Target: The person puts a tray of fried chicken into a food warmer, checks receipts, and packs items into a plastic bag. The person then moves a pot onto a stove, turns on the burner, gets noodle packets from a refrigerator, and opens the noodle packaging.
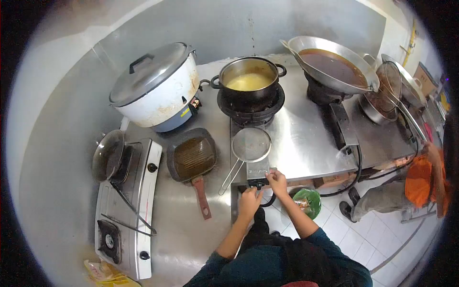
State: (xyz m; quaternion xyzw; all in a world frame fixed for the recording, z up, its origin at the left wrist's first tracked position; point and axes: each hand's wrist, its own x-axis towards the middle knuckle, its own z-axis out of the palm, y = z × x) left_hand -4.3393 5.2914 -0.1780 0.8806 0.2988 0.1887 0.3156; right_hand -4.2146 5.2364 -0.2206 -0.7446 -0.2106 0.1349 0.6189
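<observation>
Both hands are at the front end of a burner's metal control box (258,171). My left hand (250,203) has its fingers bent at the black knob (258,184) from below left. On the knob's right side, my right hand (277,181) pinches near the box's corner; what lies between its fingers is too small to make out. A round wire strainer (251,144) rests over the box, its handle pointing down left. Behind it, a black pot (248,86) with pale yellow liquid sits on the burner.
A square grill pan (193,155), a two-burner stove (129,205) and a large lidded cooker (158,91) stand left. Right are a wide wok (334,60) of dark liquid and a small pot (377,107). A green bin (311,201) is on the floor; a person in orange (423,179) stands right.
</observation>
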